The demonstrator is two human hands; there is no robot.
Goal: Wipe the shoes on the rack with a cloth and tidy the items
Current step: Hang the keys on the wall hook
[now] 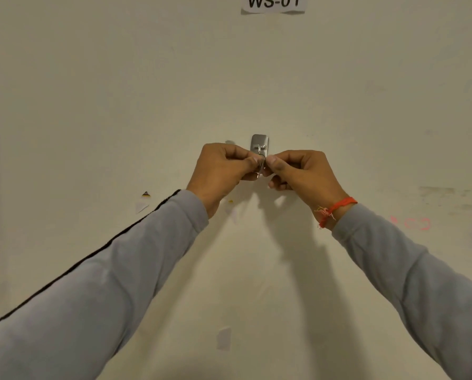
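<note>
A small metal wall hook [260,144] on a steel plate is stuck to the cream wall at the middle of the view. Both arms reach up to it. My left hand [222,167] and my right hand [297,171] meet just below the plate, thumbs and forefingers pinching a thin metal ring or loop [261,165] that hangs at the hook. Most of that loop is hidden by the fingers. No shoes, rack or cloth are in view.
A paper label reading WS-01 [273,3] is taped high on the wall. Torn tape and paper scraps [144,201] dot the wall, with another scrap [223,338] lower down. Faint red marks [417,222] show at the right.
</note>
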